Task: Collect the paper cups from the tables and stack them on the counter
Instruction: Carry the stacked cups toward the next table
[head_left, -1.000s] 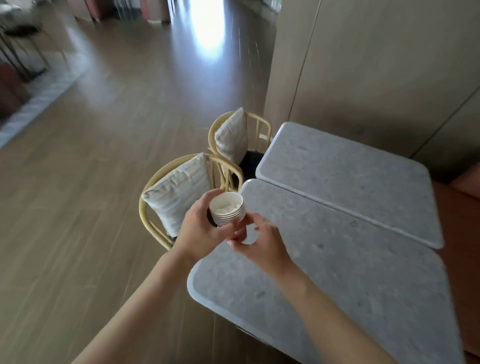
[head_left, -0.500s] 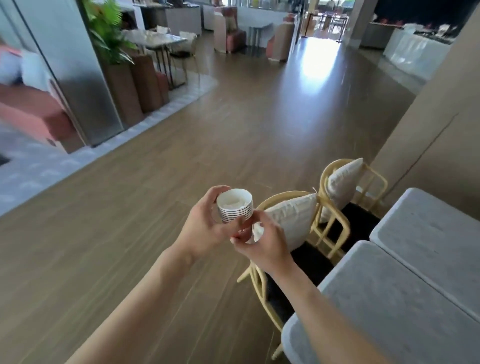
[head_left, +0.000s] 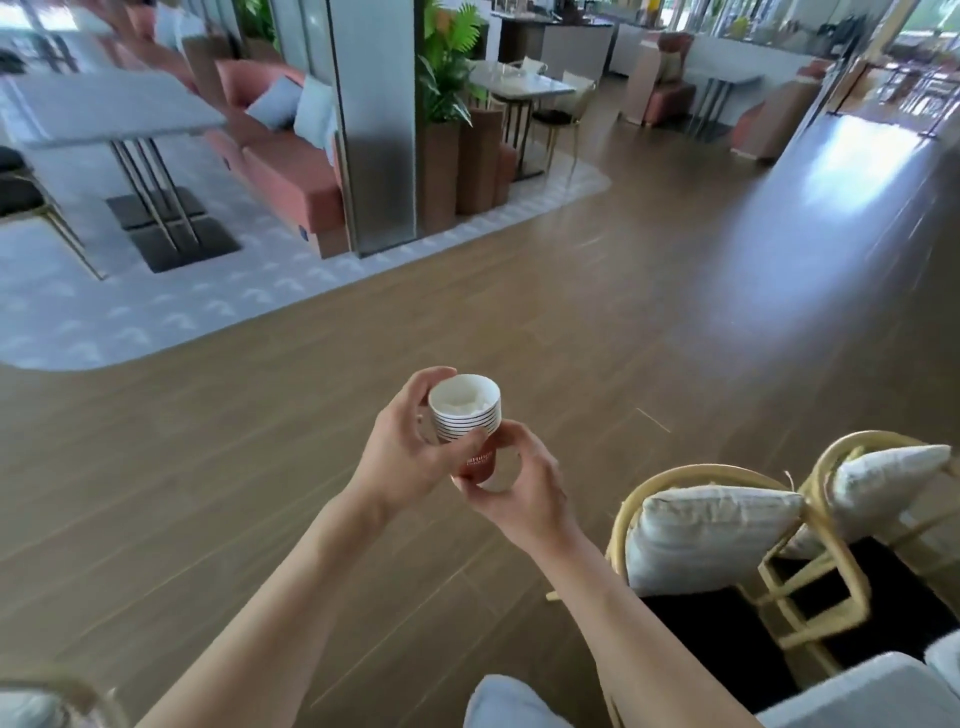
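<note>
We see left hand (head_left: 400, 457) and right hand (head_left: 524, 483) gripping nested paper cups (head_left: 466, 423); top cup's contents unclear

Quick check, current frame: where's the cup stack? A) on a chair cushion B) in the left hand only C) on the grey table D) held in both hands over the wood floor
D: the cup stack sits between the left hand and right hand, both curled round it, with the wood floor behind.
</note>
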